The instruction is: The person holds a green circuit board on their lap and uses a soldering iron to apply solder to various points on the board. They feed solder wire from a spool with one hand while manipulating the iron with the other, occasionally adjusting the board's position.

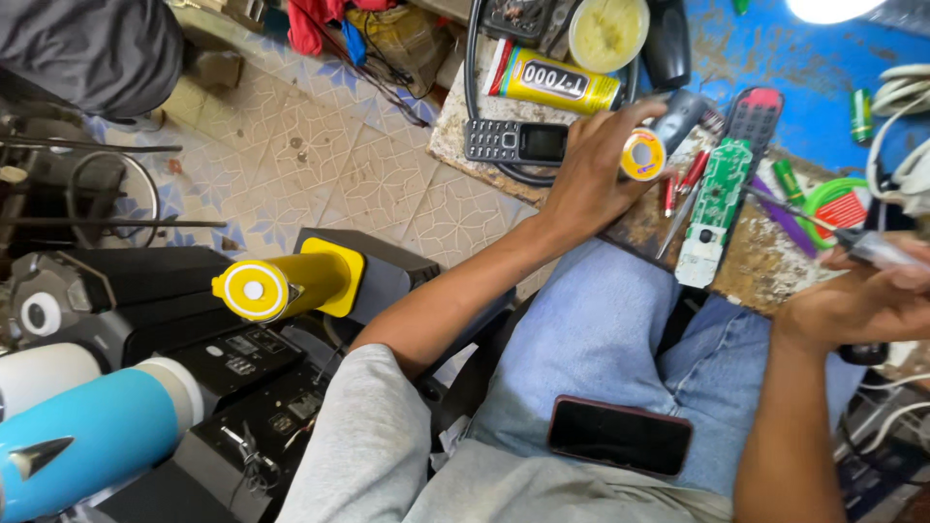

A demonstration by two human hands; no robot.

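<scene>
Much of the crowded tabletop (765, 271) stayed out of clear sight.

The right hand (857, 305) ran past the frame's edge, its tool (877, 250) blurred; the left hand (591, 174) hid part of a yellow spool (642, 155); a lamp (833, 8) was cut off above.

yellow glue tube (554, 81), dark phone screen (620, 435)

Small yellow solder spool (642, 154), round face toward the camera with a pale hub, pinched up off the bench on the far side. Soldering iron (862, 242) over on the right, lying nearly flat, thin tip pointing left toward the green circuit board (719, 189), which lies flat beside the spool.
</scene>
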